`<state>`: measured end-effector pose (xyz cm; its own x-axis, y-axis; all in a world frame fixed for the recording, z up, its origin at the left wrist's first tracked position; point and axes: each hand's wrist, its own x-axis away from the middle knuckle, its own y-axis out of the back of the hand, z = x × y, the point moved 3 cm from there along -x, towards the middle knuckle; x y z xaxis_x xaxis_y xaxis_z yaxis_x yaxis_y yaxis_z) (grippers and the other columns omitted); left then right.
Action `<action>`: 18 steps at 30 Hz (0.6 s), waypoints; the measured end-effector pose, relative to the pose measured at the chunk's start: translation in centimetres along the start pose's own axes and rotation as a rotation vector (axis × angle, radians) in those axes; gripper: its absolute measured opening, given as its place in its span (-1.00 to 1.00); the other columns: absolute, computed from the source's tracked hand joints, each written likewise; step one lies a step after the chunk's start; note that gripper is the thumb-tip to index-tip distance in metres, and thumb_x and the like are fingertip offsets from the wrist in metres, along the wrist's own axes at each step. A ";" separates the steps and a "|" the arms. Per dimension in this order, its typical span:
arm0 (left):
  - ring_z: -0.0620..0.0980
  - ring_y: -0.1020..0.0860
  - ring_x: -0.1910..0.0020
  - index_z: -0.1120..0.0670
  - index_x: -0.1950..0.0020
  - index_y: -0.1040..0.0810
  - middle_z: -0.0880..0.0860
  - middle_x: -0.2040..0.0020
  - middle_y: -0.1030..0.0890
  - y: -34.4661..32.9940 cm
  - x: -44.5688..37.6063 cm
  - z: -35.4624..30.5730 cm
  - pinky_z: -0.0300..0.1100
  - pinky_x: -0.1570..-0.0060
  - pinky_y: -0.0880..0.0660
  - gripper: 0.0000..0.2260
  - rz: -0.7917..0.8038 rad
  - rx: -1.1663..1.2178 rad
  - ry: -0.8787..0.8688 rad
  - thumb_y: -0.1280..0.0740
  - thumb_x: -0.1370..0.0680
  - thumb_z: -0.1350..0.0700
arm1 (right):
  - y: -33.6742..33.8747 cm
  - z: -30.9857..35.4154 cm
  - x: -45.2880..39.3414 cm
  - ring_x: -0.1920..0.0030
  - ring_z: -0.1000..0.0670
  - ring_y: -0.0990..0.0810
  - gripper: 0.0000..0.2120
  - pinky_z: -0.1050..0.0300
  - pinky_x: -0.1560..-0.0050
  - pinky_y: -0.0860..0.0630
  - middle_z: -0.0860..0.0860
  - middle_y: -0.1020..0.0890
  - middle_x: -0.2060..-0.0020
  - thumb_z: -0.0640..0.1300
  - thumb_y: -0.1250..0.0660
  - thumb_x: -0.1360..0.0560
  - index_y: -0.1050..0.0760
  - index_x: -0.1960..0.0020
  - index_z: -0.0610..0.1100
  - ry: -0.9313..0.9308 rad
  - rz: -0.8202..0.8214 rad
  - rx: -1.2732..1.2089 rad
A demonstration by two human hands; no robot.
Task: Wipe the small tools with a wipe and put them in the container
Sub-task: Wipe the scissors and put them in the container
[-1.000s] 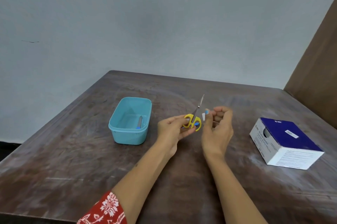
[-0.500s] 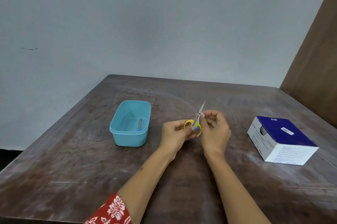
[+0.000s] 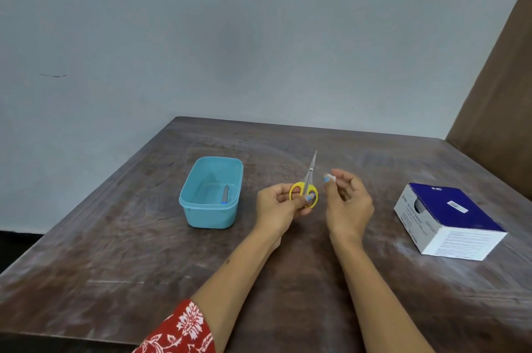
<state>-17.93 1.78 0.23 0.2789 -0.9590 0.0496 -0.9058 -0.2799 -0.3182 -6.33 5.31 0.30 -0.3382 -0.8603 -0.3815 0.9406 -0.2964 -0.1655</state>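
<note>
While L hand (image 3: pixel 277 203) grips scissors (image 3: pixel 306 185) upright, R hand (image 3: pixel 347 200) fingers pinch wipe (image 3: pixel 330 177) just beside.

The scene is evenly and softly lit; only faint shadows are cast on the table (image 3: pixel 144 252). Slight motion blur is seen on the right hand (image 3: pixel 347 201). Wide-angle bending is noticed at the edges.

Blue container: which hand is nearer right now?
Left. The left hand, holding the scissors, sits just right of the blue container; the right hand, pinching the wipe, is farther right.
</note>
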 end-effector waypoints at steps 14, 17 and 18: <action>-0.03 -0.60 0.26 0.27 0.07 -0.57 0.15 0.21 -0.61 -0.1 0.2 0.2 -0.29 0.35 -0.59 -0.86 0.010 -0.009 0.008 -0.41 -0.41 0.39 | -0.3 -0.5 -0.5 0.29 0.08 -0.64 -0.79 0.27 0.20 -0.59 -0.02 -0.69 0.26 -0.43 -0.35 -0.42 -0.59 0.09 -0.16 -0.278 0.112 -0.325; -0.03 -0.60 0.26 0.26 0.07 -0.57 0.16 0.19 -0.61 -0.1 0.2 0.2 -0.28 0.34 -0.60 -0.86 0.025 -0.007 0.008 -0.42 -0.40 0.39 | -0.1 -0.3 -0.6 0.29 0.06 -0.63 -0.81 0.26 0.25 -0.56 0.00 -0.70 0.31 -0.43 -0.39 -0.37 -0.58 0.16 -0.17 -0.293 0.130 -0.368; -0.02 -0.60 0.25 0.26 0.07 -0.57 0.17 0.18 -0.61 -0.1 0.2 0.2 -0.28 0.34 -0.60 -0.86 0.028 -0.007 0.011 -0.42 -0.40 0.38 | 0.0 -0.2 -0.7 0.31 0.05 -0.63 -0.82 0.25 0.26 -0.55 0.00 -0.70 0.34 -0.43 -0.41 -0.36 -0.58 0.19 -0.17 -0.285 0.133 -0.366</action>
<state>-17.71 1.63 0.06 0.2505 -0.9668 0.0511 -0.9151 -0.2537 -0.3134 -6.11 5.99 0.38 -0.1457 -0.9755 -0.1647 0.8856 -0.0544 -0.4613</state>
